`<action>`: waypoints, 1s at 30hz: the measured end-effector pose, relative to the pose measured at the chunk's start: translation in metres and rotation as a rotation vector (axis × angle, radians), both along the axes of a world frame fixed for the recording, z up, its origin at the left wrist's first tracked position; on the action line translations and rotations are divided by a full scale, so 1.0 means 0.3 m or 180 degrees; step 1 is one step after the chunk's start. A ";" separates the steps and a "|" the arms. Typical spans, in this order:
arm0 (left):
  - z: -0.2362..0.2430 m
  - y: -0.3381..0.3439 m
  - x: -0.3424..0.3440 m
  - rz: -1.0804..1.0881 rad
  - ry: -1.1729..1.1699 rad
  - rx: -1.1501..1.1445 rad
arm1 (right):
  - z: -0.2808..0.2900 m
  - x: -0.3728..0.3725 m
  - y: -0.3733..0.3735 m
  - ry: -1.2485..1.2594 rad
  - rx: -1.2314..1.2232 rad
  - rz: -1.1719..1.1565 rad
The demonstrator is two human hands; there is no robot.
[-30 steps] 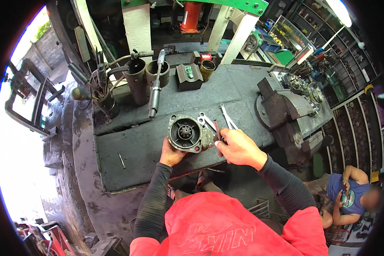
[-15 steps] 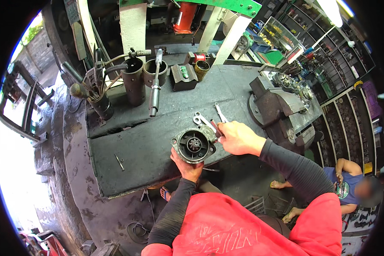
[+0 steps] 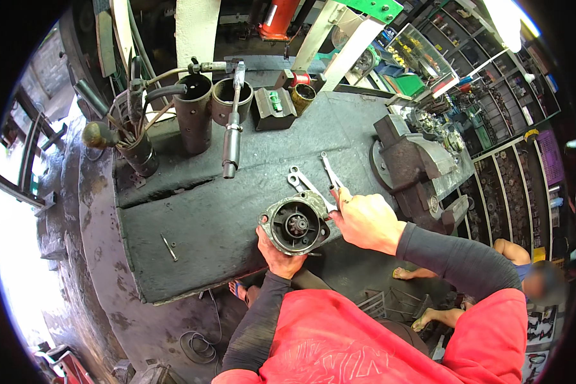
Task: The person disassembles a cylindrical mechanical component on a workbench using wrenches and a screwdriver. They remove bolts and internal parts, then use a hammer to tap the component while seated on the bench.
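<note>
My left hand (image 3: 279, 258) is closed round the lower left side of a starter motor (image 3: 274, 238), held above the near edge of the bench. Its round open end faces up and shows a toothed pinion gear (image 3: 298, 224) inside. At the housing's right side, my right hand (image 3: 368, 221) is closed on a small dark tool (image 3: 333, 191). Only the tool's end shows; the fingers hide the rest. Just beyond the motor lies a ring wrench (image 3: 299, 178), partly covered by the housing. A second wrench (image 3: 330, 168) rests to its right.
A bench vise (image 3: 411, 160) stands at the right. Metal cylinders (image 3: 194, 121) with tools in and across them stand at the back left, beside a dark block (image 3: 274, 116). A bolt (image 3: 169, 248) lies on the bench (image 3: 198, 221). Another person (image 3: 518, 251) sits at the right.
The view has shifted a little. The right hand has moved slightly right and turned, with its tool's end now farther from the housing. The left hand keeps its hold on the starter motor.
</note>
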State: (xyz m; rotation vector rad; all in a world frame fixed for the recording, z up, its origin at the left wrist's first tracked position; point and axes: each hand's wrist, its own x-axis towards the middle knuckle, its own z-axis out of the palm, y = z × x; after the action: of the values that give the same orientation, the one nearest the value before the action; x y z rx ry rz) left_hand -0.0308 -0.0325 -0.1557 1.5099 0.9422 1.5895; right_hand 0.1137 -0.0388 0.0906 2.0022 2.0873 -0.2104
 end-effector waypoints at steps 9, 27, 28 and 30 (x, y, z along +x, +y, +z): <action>0.060 0.081 -0.052 -0.0463 -0.0090 -0.0109 | -0.016 0.046 0.005 0.0228 0.0018 0.0153; 0.274 0.169 -0.154 -0.0859 0.0018 -0.0948 | -0.049 0.021 0.032 -0.0087 0.1016 0.2027; 0.309 0.143 -0.168 -0.0451 0.0713 -0.0468 | -0.067 0.011 0.011 -0.0091 0.1247 0.1924; 0.371 0.096 -0.137 -0.0060 0.0477 -0.0114 | -0.104 -0.005 -0.015 -0.0008 0.1554 0.1741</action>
State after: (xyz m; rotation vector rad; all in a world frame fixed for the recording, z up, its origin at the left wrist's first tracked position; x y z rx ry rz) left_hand -0.0718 -0.0036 -0.0443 1.6256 1.0305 1.4544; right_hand 0.1122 -0.0434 0.0595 1.5309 2.7799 0.4369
